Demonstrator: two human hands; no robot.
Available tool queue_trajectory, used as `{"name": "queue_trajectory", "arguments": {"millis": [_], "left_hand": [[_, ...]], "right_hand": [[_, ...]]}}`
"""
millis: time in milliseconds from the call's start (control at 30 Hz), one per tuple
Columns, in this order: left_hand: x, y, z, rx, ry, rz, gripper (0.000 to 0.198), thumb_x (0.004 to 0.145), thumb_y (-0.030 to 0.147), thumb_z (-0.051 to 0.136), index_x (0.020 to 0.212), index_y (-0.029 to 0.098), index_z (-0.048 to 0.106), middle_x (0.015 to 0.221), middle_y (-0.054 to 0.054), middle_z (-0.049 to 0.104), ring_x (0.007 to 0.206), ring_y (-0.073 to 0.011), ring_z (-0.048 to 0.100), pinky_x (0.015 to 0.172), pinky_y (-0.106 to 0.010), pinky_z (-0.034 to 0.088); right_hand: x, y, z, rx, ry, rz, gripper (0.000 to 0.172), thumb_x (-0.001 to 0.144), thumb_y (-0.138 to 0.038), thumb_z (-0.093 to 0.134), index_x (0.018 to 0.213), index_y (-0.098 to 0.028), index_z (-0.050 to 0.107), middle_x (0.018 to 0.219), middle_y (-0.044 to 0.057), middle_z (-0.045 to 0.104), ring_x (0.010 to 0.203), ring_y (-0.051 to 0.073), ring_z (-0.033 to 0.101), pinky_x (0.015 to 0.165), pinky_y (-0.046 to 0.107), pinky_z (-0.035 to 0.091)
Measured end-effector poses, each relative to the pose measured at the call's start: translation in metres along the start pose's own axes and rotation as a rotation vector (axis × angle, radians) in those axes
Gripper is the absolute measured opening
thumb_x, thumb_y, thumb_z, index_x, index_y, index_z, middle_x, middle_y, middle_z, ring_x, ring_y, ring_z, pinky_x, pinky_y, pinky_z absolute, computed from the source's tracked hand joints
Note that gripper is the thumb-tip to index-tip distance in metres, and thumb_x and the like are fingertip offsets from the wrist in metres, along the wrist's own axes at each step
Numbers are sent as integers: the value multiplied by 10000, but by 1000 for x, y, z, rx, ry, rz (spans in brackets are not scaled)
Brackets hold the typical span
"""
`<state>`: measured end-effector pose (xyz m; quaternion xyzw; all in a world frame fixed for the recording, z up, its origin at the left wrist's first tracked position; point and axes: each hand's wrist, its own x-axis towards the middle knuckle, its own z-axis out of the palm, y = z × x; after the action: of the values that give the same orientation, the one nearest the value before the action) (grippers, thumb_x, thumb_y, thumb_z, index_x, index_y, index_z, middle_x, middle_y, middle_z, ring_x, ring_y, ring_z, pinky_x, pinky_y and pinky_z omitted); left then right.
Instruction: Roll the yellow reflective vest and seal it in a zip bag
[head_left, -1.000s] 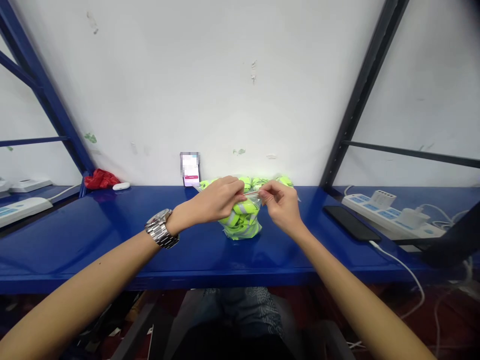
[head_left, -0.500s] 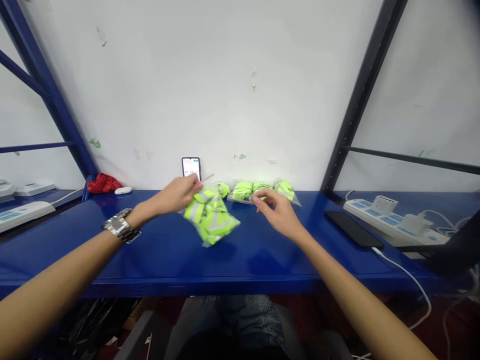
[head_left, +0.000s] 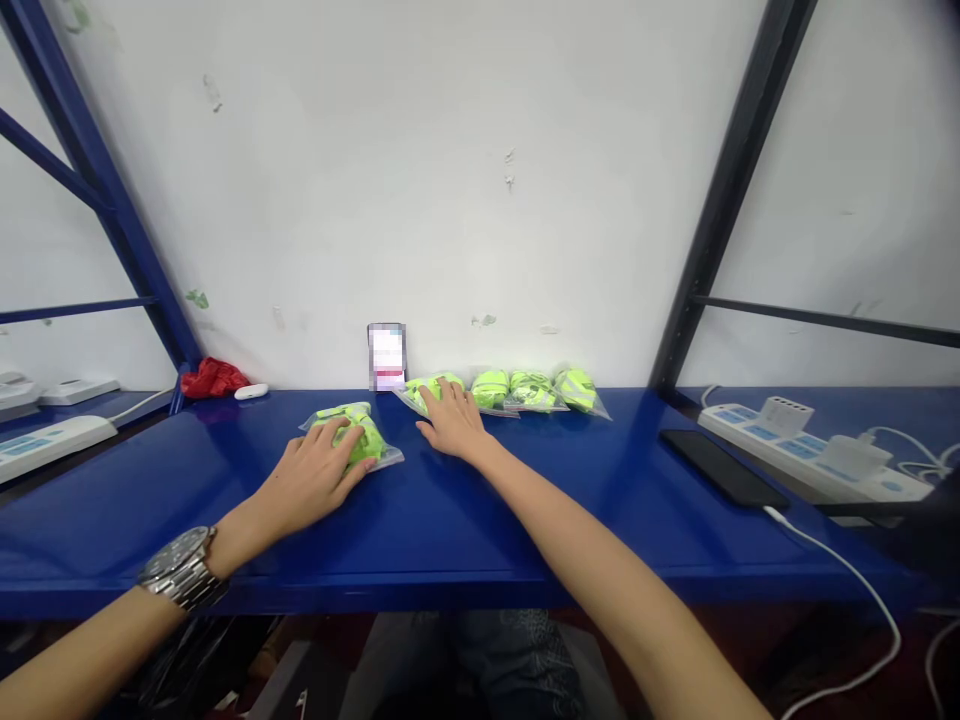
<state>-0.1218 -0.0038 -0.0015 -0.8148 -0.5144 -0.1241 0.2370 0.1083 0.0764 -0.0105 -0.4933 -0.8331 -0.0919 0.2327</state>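
My left hand point(head_left: 319, 470), with a metal watch on its wrist, rests with fingers apart on a clear bag of neon-yellow fabric point(head_left: 373, 441) that lies flat on the blue table. Farther back, my right hand point(head_left: 452, 418) is spread over another such bag point(head_left: 420, 388), its fingertips touching the top. To the right of it, along the wall, sit three more bagged neon-yellow bundles point(head_left: 491, 388), point(head_left: 533, 389), point(head_left: 576, 387).
A phone point(head_left: 387, 356) stands upright against the wall. Red fabric point(head_left: 214, 379) and a white case point(head_left: 251, 392) lie at the back left. A black phone point(head_left: 720, 467) with a white cable and a power strip point(head_left: 795, 445) are on the right; another strip point(head_left: 56, 445) is on the left.
My left hand has brought its bag down onto the table at the left and loosened its grip. My right hand has moved left onto the bag by the upright phone, its fingers now spread.
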Motion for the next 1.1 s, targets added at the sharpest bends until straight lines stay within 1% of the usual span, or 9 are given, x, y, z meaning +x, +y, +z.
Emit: {"name": "queue_trajectory", "arguments": {"millis": [100, 200, 300, 400, 500, 667, 800, 933, 1100], "left_hand": [[-8, 3, 14, 3, -8, 27, 483, 983, 445, 342, 1382, 192, 446, 1423, -208, 436, 1283, -381, 452, 879, -508, 509], [-7, 2, 21, -6, -38, 79, 447, 984, 360, 340, 1386, 195, 443, 1425, -217, 425, 1311, -379, 418, 902, -512, 511], [-2, -3, 26, 10, -64, 67, 427, 966, 288, 339, 1361, 185, 463, 1412, -227, 420, 1271, -392, 435, 847, -519, 533], [3, -11, 34, -36, -55, 64, 430, 943, 238, 354, 1356, 186, 461, 1423, -220, 398, 1255, -384, 434, 853, -520, 532], [8, -21, 43, -160, -15, 97, 427, 924, 232, 392, 1343, 184, 460, 1419, -206, 392, 1254, -364, 438, 937, -530, 496], [23, -27, 51, -322, 5, 166, 395, 905, 254, 427, 1294, 188, 461, 1398, -180, 391, 1280, -329, 428, 1035, -519, 436], [41, -14, 55, -362, 12, 198, 384, 886, 242, 447, 1266, 190, 460, 1388, -166, 393, 1301, -320, 419, 1066, -497, 418], [69, 7, 62, -434, 43, 272, 376, 858, 204, 478, 1234, 192, 485, 1377, -157, 430, 1297, -302, 446, 1085, -481, 416], [114, 24, 76, -468, 39, 331, 402, 850, 162, 498, 1251, 174, 497, 1430, -171, 432, 1344, -297, 432, 1116, -471, 385]], "right_hand": [[13, -5, 17, -55, -60, -36, 586, 906, -286, 585, 1431, -186, 344, 1549, 220, 260, 1412, 373, 255, 1068, 540, 305], [15, 0, 20, -89, -91, -91, 524, 873, -59, 514, 1375, -167, 411, 1510, 212, 339, 1358, 322, 363, 1046, 466, 366], [5, 8, 12, -99, -114, -136, 534, 832, 52, 414, 1337, -118, 444, 1442, 239, 415, 1243, 312, 481, 978, 419, 419], [-18, 14, -2, -97, -170, -177, 486, 842, 57, 360, 1280, -116, 480, 1210, 204, 595, 1014, 283, 604, 837, 373, 465], [-50, 16, -19, -101, -209, -198, 371, 864, 25, 373, 1161, -128, 535, 1008, 148, 649, 881, 260, 616, 738, 332, 450], [-111, 11, -60, -132, -222, -235, 215, 872, -29, 427, 960, -163, 569, 864, 82, 634, 801, 215, 582, 615, 292, 368], [-150, 1, -87, -198, -187, -301, 177, 894, -85, 463, 998, -160, 585, 914, 79, 627, 798, 203, 574, 578, 301, 327], [-168, -5, -88, -275, -122, -358, 142, 886, -109, 498, 984, -146, 594, 844, 62, 620, 733, 193, 566, 595, 327, 330], [-167, -5, -79, -306, -48, -352, 114, 900, -110, 461, 887, -169, 558, 785, 44, 587, 685, 179, 546, 612, 339, 307]]}}
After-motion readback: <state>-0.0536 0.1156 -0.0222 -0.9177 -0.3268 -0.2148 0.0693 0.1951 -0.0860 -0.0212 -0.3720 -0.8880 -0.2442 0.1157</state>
